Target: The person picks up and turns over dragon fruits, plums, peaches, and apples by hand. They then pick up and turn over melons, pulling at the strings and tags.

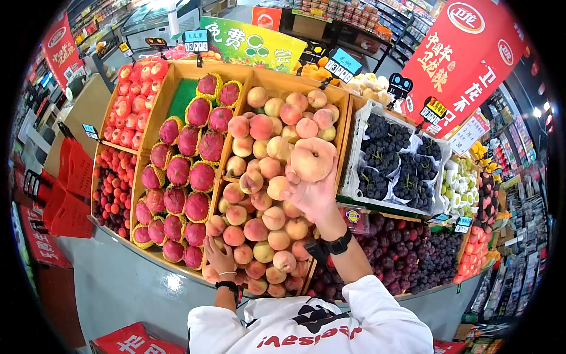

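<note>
Above wooden crate [342, 94], round fuzzy peach [312, 158], right hand [312, 197]

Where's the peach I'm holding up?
Head view, centre: the peach sits in your right hand above the peach bin, between the dragon fruit and the dark grapes.

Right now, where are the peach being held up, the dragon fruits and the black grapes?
held-up peach [313, 158], head view, middle of its skin.
dragon fruits [202, 176], head view, one pink fruit mid-bin.
black grapes [383, 147], head view, top of a bunch.
</note>
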The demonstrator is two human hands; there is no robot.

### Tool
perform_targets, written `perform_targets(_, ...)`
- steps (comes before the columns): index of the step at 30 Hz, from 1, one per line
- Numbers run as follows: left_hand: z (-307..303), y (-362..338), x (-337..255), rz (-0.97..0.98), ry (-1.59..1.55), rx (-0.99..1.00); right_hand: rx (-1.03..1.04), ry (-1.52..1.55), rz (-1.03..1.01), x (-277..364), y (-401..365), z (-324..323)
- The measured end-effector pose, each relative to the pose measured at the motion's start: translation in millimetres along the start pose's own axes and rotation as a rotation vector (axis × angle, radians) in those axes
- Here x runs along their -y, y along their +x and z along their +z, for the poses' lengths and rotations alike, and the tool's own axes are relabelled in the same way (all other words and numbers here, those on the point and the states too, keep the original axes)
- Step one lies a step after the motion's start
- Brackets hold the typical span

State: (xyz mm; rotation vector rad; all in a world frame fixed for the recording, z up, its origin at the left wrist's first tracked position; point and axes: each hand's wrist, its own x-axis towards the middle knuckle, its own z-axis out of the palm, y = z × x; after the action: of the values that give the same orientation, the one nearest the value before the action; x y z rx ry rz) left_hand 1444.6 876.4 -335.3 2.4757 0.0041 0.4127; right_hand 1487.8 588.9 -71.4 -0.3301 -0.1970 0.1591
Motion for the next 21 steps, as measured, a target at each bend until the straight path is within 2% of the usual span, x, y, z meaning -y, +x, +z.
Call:
perform_targets(3, 1, 1, 0, 0.009, -0.004, -0.009, -0.022, 0.007, -0.031, -4, -2, 1)
perform_targets(8, 3, -2, 4, 0.019, -0.001, -0.021, -0.065, 0.02, -0.074, 1, -8, -34)
perform_targets(11, 4, -1, 5, 0.017, 0.005, -0.013, 0.08, 0.029, -0.127, 0, -12, -51)
perform_targets(14, 2, -1, 4, 0.005, -0.013, -0.005, 0.01, 0.097, -0.191, -4, -22, -40)
perform_targets(17, 1, -1, 3, 0.006, -0.025, -0.003, 0.072, 0.068, -0.333, -12, -25, -45)
perform_targets(18, 2, -1, 4, 0.007, -0.028, -0.004, 0.11, 0.246, -0.368, -15, -24, -39)
perform_targets(21, 3, 0, 4, 0.048, 0.007, -0.026, 0.017, 0.131, -0.34, -14, -32, -57)
